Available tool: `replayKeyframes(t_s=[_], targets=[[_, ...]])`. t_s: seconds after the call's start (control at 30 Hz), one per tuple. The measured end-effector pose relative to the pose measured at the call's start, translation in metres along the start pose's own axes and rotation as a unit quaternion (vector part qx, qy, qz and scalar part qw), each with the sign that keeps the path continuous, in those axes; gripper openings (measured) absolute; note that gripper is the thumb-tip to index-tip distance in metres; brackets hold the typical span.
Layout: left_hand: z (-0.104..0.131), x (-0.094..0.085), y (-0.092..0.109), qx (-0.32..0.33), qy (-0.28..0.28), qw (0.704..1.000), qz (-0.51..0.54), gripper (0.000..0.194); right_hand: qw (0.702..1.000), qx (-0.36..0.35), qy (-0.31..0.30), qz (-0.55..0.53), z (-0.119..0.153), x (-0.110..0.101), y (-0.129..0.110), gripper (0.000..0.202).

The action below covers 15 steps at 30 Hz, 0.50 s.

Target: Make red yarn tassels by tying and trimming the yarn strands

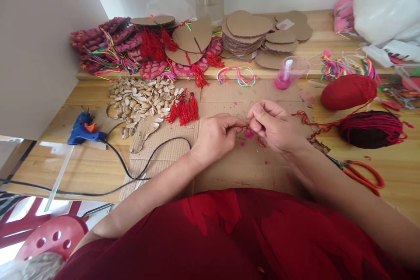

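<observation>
Over the cardboard mat point(226, 170), my hands meet with the fingertips nearly touching. My left hand point(217, 136) is closed in a pinch on a thin thread. My right hand point(271, 126) is also pinched closed close by, and what lies between its fingertips is too small to make out. A small bright pink translucent piece point(249, 134) hangs just below the fingertips, with a short bit of red yarn point(261, 141) beside it. Several red yarn tassels point(187, 109) lie left of my hands. A ball of red yarn point(349, 92) rests at the right.
A blue glue gun point(82, 129) with a black cord sits left, near peanut shells point(141, 98). Orange-handled scissors point(364, 175) lie beside my right forearm. Behind stand a plastic cup point(297, 70) with pink contents, stacked cardboard pieces point(246, 26) and a water bottle point(210, 2).
</observation>
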State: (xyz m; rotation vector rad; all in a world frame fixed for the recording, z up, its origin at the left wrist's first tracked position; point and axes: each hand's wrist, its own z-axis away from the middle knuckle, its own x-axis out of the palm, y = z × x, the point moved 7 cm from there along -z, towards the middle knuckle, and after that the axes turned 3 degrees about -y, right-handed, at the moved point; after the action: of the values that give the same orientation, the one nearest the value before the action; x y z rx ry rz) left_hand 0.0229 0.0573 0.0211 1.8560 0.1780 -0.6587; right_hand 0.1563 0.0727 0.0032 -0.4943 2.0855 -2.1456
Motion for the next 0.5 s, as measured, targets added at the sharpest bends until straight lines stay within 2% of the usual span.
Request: replayKeyframes(t_s=[0.07,0.2,0.33,0.5], targets=[[0.002,0.001,0.006,0.041,0.008,0.997,-0.059,0.024,0.999,-0.010,0.026,0.034,0.001,-0.003,-0.001,0.037],[0.004,0.003,0.008,0.069,0.016,0.992,-0.100,0.021,0.997,-0.001,0.051,0.055,0.002,-0.009,-0.001,0.038],[0.002,0.002,0.006,0.069,0.011,0.995,-0.073,0.021,0.998,0.022,0.055,0.024,0.000,-0.013,0.002,0.040],[-0.002,-0.006,0.002,0.060,0.034,0.997,-0.025,0.018,0.997,0.065,0.021,-0.047,-0.002,-0.011,0.009,0.042]])
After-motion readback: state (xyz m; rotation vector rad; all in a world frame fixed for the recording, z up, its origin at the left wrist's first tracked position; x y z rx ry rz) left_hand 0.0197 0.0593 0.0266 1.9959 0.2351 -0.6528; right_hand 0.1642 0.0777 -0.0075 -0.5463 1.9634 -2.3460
